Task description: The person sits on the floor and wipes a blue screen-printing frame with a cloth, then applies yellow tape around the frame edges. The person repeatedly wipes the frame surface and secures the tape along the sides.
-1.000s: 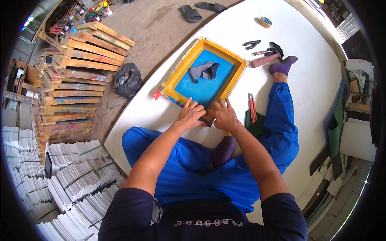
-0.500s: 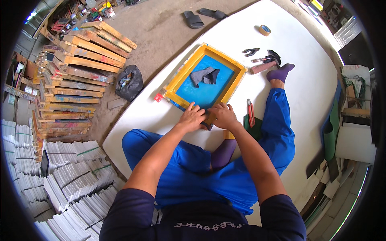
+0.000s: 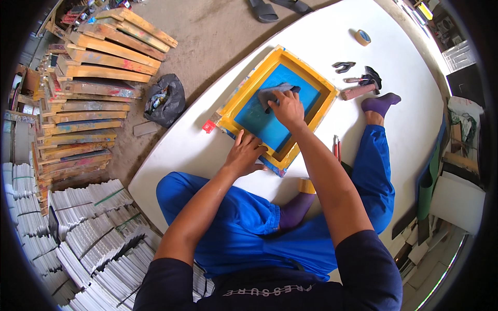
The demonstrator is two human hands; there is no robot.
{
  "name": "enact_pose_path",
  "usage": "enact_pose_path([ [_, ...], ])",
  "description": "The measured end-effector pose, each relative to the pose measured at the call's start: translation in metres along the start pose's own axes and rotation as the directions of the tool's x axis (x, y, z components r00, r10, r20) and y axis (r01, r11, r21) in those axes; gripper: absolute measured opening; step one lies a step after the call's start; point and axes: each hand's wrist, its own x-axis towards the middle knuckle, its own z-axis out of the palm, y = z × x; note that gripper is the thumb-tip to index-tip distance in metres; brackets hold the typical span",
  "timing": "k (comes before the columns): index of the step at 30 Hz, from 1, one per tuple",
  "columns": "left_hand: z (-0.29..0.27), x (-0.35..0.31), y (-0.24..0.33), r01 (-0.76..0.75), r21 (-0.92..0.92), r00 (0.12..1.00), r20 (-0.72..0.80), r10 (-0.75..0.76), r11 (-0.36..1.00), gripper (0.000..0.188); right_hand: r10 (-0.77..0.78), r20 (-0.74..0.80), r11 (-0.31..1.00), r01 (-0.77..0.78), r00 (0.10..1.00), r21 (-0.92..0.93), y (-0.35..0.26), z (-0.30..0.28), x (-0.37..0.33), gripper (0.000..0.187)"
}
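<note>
A yellow-edged screen printing frame (image 3: 322, 115) with a blue mesh (image 3: 256, 124) rests in front of me on a white board. My left hand (image 3: 244, 156) grips its near side, fingers over the rim and thumb spread outside. Inside the frame, my right hand (image 3: 288, 110) has its fingers closed on a crumpled grey cloth (image 3: 267, 97) lying against the mesh. Part of the cloth is hidden under those fingers. A red tab (image 3: 208, 126) sticks out by the frame's left corner.
The white board (image 3: 192, 150) carries a tape roll (image 3: 362, 37), black clamp (image 3: 344, 67), pinkish roller (image 3: 359, 92), red-handled tools (image 3: 337, 149) and yellow tape (image 3: 306, 185). Leftward are stacked wooden frames (image 3: 91, 122), a black bag (image 3: 165, 101) and bundled white sheets (image 3: 93, 223).
My right hand has left the frame's near corner and reached forward onto the grey cloth. The left hand stays at the near rim. The whole view has shifted slightly.
</note>
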Motion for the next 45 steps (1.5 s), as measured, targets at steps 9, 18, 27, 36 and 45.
enact_pose_path([
  [9, 0.002, 0.014, -0.003, 0.017, -0.045, 0.996, 0.087, -0.013, 0.999, 0.044, -0.042, 0.077, 0.993, 0.033, 0.996, 0.116, 0.044, 0.008, -0.002, 0.013],
  [18, 0.005, 0.019, -0.005, 0.014, 0.016, 0.999, 0.05, -0.015, 1.0, 0.043, -0.124, 0.022, 0.987, 0.126, 0.992, -0.101, -0.006, 0.0, -0.036, 0.026],
  [27, 0.004, 0.019, -0.008, 0.024, -0.111, 0.999, 0.036, -0.02, 0.994, 0.047, -0.339, 0.069, 0.938, 0.343, 0.938, -0.056, 0.0, -0.048, -0.034, 0.014],
  [36, 0.027, 0.016, -0.012, 0.019, -0.004, 0.997, -0.078, -0.019, 1.0, 0.05, -0.497, 0.539, 0.783, 0.62, 0.681, -0.062, 0.005, -0.064, -0.126, 0.032],
  [45, 0.015, 0.015, -0.012, 0.029, -0.13, 0.994, -0.1, -0.042, 0.991, 0.047, -0.399, 0.607, 0.809, 0.576, 0.687, -0.12, -0.002, -0.067, -0.114, 0.06],
])
